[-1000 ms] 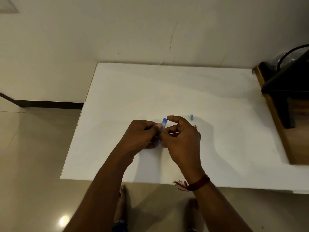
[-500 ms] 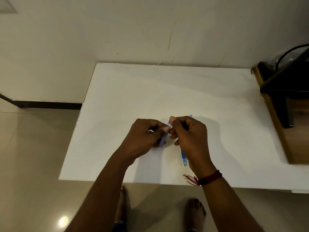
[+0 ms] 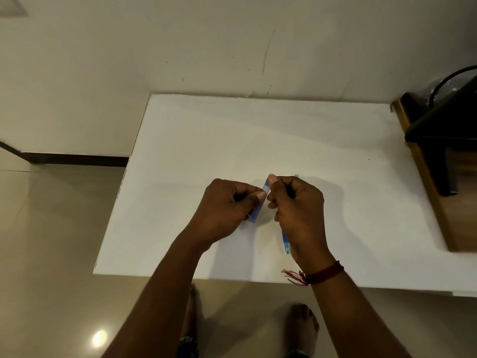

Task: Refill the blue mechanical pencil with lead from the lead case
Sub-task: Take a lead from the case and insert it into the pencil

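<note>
My left hand (image 3: 227, 208) grips the slim blue lead case (image 3: 258, 208), which stands tilted just above the white table (image 3: 258, 130). The thumb and forefinger of my right hand (image 3: 296, 210) pinch the case's top end. The blue mechanical pencil (image 3: 287, 244) lies on the table under my right hand; its clear lower end shows beside my wrist and a small blue piece (image 3: 296, 176) shows beyond my knuckles. Most of the pencil is hidden by that hand.
A wooden surface (image 3: 459, 202) with a black stand (image 3: 438, 140) and cable adjoins the table at the right. The wall runs along the table's far edge. The tiled floor (image 3: 51, 228) and my feet lie below the near edge.
My right hand moved from beside the case up to its top end and now pinches it. The pencil's lower end came into view beside my right wrist.
</note>
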